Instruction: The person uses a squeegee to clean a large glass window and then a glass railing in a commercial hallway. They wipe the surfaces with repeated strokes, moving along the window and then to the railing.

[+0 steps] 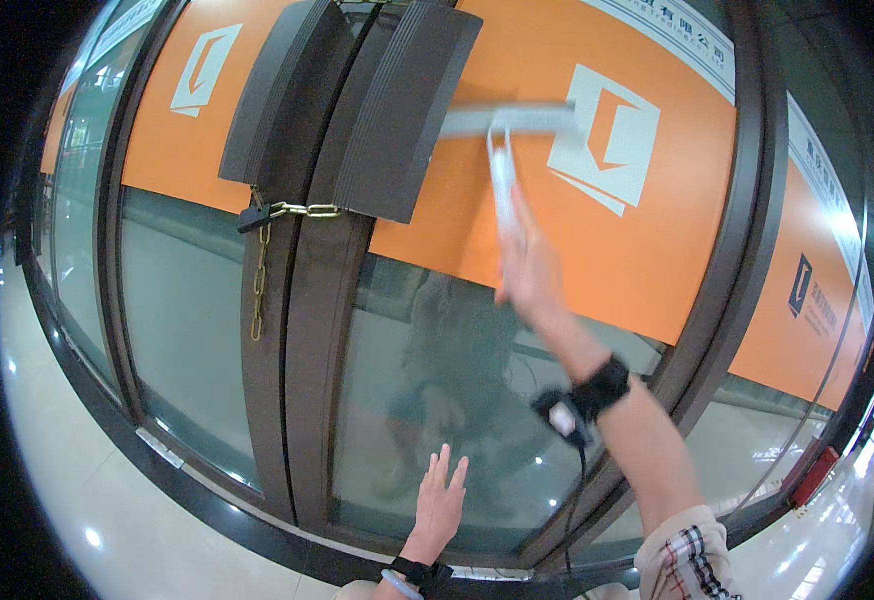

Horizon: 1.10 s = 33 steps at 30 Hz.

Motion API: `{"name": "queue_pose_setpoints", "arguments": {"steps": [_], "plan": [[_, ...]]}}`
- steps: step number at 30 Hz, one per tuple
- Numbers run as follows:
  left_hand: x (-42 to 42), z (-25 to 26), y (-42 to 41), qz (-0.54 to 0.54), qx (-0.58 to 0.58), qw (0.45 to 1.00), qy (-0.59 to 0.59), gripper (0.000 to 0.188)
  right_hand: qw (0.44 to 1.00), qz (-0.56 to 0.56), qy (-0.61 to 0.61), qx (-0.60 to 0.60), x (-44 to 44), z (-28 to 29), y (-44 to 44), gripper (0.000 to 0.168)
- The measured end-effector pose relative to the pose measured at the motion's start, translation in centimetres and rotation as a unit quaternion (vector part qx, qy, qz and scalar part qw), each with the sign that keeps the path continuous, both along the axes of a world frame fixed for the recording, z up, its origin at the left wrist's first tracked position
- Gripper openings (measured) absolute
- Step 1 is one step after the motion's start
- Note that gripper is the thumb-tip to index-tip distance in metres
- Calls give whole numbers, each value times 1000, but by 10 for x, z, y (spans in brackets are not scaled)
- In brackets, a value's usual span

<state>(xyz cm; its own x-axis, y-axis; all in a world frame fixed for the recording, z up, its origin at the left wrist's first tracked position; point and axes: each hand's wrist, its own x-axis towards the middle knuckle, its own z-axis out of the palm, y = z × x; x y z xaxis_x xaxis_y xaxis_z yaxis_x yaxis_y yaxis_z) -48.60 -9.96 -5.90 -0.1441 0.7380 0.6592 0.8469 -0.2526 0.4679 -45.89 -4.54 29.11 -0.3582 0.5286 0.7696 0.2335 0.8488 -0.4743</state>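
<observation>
My right hand (530, 262) is raised in front of a glass door and grips the white handle of a squeegee (512, 120). The squeegee's pale crossbar is blurred and lies over an orange panel (437, 217) on the glass, beside a dark door handle plate (410, 112). My left hand (439, 499) is low before the glass pane (399, 360), its fingers spread and holding nothing. Both wrists wear black bands; a small black device (561, 417) with a cable hangs by the right one.
A brass-coloured chain (259, 285) with a black padlock (255, 218) links the two door leaves at the left. Dark metal frames (737, 217) divide the glass. A glossy tiled floor (129, 517) runs along the door's foot. A red object (814, 478) stands at the lower right.
</observation>
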Motion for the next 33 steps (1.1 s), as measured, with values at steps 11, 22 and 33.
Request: {"name": "queue_pose_setpoints", "arguments": {"steps": [11, 22, 33], "plan": [[-17, 6, -6, 53, 40, 997, -34, 58, 998, -16, -61, -17, 4, -143, 5, 64], [-37, 24, -26, 107, 122, 978, -127, 56, 955, -140, -253, 65, 63, -262, -18, 61], [-10, 32, -16, 108, 130, 978, -123, 61, 928, -225, -292, 42, 112, -224, -1, 58]]}}
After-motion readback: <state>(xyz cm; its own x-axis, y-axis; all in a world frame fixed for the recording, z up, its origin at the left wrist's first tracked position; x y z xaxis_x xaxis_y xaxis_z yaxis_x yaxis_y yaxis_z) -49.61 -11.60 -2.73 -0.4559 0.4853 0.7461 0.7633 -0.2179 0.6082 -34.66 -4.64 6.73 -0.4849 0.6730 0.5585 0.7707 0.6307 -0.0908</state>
